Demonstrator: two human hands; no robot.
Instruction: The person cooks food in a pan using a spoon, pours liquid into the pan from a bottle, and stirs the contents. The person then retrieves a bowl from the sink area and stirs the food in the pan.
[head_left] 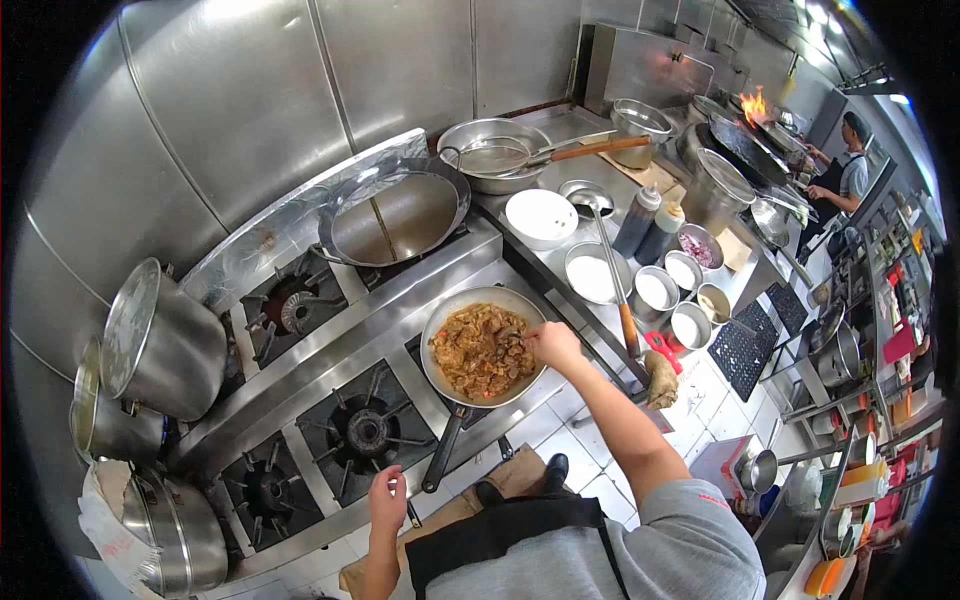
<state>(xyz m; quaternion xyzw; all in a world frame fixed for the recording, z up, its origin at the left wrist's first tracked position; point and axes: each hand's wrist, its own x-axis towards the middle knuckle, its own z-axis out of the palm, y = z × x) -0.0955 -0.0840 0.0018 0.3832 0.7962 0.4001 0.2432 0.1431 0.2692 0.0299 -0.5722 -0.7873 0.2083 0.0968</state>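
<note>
A frying pan with a long black handle sits on a front burner, filled with browned, chopped, saucy food. My right hand is at the pan's right rim, fingers closed and pointing into the food. A dark shape lies in the food by the fingertips, but what the hand grips is not clear. My left hand hovers in front of the stove, left of the pan handle and apart from it. Its fingers are loosely bent, with nothing visible in them.
A wok with liquid stands behind the pan. Large pots crowd the left. On the right counter are a ladle, white bowls, sauce bottles and seasoning tins. Farther right, flames rise near another person.
</note>
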